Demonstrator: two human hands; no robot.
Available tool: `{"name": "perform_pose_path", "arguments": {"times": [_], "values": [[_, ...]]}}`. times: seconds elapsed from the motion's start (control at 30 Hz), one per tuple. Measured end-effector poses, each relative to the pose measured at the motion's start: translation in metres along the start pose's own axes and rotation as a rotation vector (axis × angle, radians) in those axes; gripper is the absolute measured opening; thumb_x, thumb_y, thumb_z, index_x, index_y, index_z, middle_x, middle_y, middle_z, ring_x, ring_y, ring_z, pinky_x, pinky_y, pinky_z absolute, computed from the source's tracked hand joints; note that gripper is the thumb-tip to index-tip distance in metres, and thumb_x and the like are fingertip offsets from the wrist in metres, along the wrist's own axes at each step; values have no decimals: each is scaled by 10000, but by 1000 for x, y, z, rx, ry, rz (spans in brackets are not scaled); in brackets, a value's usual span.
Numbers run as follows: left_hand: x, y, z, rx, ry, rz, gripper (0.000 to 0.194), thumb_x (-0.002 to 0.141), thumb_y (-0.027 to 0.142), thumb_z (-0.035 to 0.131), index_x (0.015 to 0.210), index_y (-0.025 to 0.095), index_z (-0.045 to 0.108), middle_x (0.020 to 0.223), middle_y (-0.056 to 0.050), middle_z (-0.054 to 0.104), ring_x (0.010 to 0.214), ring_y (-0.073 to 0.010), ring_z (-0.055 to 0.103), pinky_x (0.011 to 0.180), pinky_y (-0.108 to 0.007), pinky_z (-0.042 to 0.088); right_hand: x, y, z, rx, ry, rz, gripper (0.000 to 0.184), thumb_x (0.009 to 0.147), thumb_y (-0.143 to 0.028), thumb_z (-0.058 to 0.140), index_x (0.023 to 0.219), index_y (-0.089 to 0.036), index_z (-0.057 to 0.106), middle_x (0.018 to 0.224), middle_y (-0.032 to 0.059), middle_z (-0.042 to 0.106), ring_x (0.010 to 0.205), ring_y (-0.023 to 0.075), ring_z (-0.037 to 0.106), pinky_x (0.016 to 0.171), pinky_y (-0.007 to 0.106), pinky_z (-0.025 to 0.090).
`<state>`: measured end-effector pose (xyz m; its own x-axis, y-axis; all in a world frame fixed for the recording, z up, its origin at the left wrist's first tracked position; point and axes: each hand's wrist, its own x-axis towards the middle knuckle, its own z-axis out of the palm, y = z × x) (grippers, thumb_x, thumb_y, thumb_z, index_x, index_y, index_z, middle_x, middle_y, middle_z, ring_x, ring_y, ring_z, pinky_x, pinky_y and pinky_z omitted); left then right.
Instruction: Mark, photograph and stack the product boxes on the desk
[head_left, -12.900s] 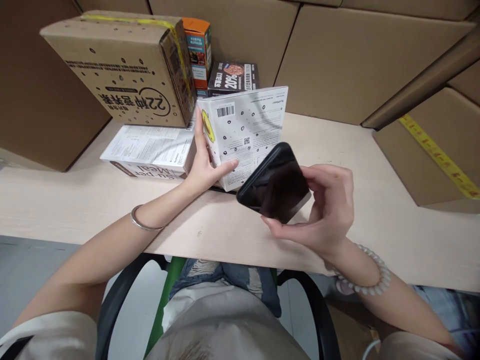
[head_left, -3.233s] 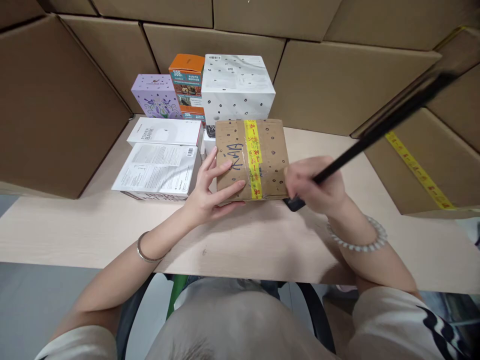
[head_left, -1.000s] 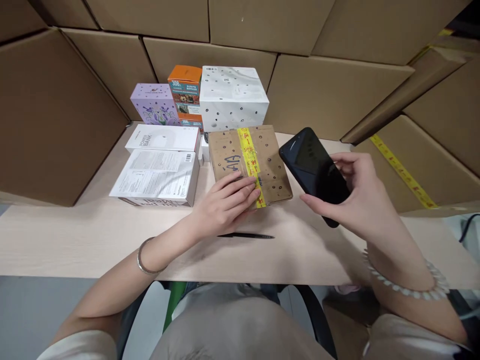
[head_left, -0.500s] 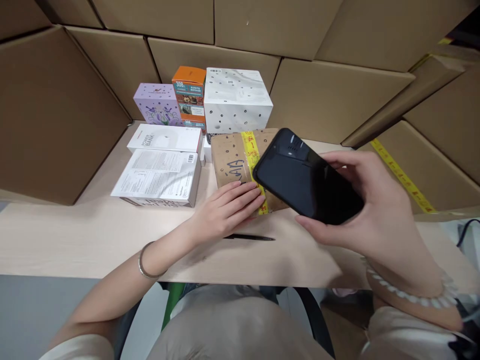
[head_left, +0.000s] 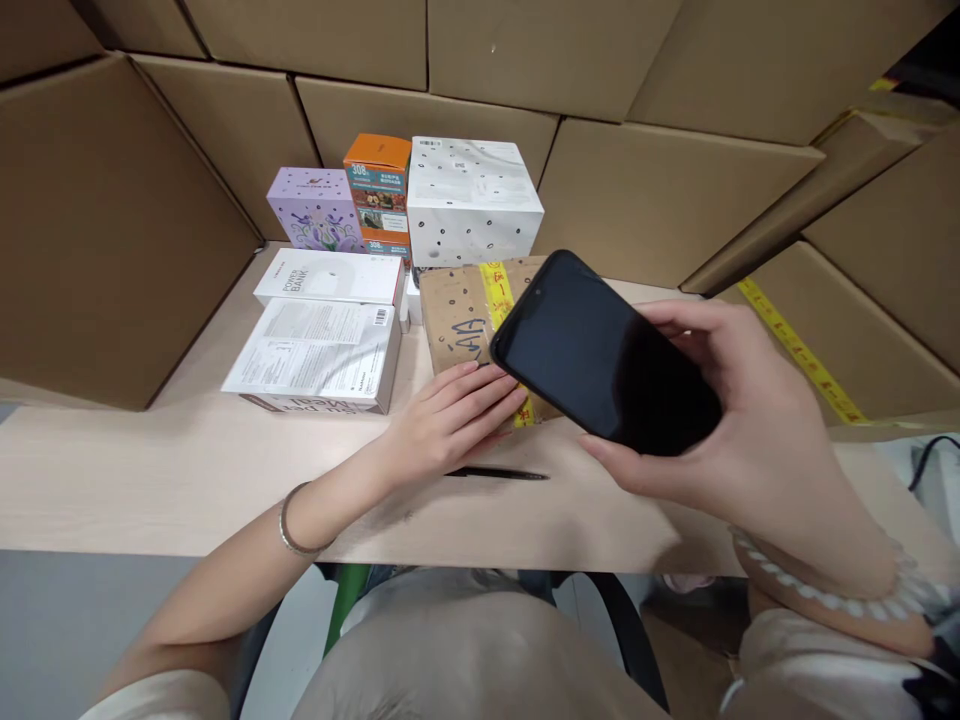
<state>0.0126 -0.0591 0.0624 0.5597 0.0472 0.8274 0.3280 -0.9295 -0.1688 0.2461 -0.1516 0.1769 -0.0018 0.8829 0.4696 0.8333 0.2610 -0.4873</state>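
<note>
My right hand (head_left: pixel 735 410) grips a black smartphone (head_left: pixel 604 350) by its edges, tilted above the table with the dark screen facing me. Under and behind the phone sits a brown cardboard box (head_left: pixel 454 320) with blue handwriting and yellow printed tape; the phone covers part of it. My left hand (head_left: pixel 457 415) lies flat on the near side of this box, fingers stretched out across the tape. A black pen (head_left: pixel 510 474) rests on the table just in front of the box, its left end hidden by my left hand.
Left of the brown box lie a white power bank box (head_left: pixel 330 275) and a white printed box (head_left: pixel 311 350). Behind them stand a purple box (head_left: pixel 315 210), orange boxes (head_left: pixel 379 190) and a white spotted box (head_left: pixel 476 200). Large cartons (head_left: pixel 675 200) wall in the table (head_left: pixel 112 480).
The phone in my right hand has shifted slightly left, covering more of the brown box. My left hand stays on the box.
</note>
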Motion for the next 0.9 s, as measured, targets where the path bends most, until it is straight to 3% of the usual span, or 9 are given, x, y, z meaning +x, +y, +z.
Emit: {"name": "perform_pose_path", "arguments": {"times": [0.23,0.5,0.9], "values": [[-1,-2,2,3,11,-5,292,1038,322,632,1255,131,676,1149,-72,786,1148,-200,729,1057,-346,587,-1,0,1,-8,3,-23,781,588,-474,887,1288,-299,588,1216,61,692,1072,334,714,780,479,593],[-2,-2,3,-19,32,-8,263,1006,310,678,1203,135,688,1113,-79,776,1119,-205,720,1046,-349,577,-3,-5,1,-28,92,-110,669,646,-433,827,1260,-325,583,1163,23,694,1045,300,709,837,482,573],[-5,-1,4,-39,5,-7,390,974,309,723,1297,100,653,1136,-107,778,1176,-216,703,1095,-353,557,-4,-4,2,-44,69,-111,788,614,-485,871,1320,-313,564,1185,33,709,1048,296,715,786,442,600]]}}
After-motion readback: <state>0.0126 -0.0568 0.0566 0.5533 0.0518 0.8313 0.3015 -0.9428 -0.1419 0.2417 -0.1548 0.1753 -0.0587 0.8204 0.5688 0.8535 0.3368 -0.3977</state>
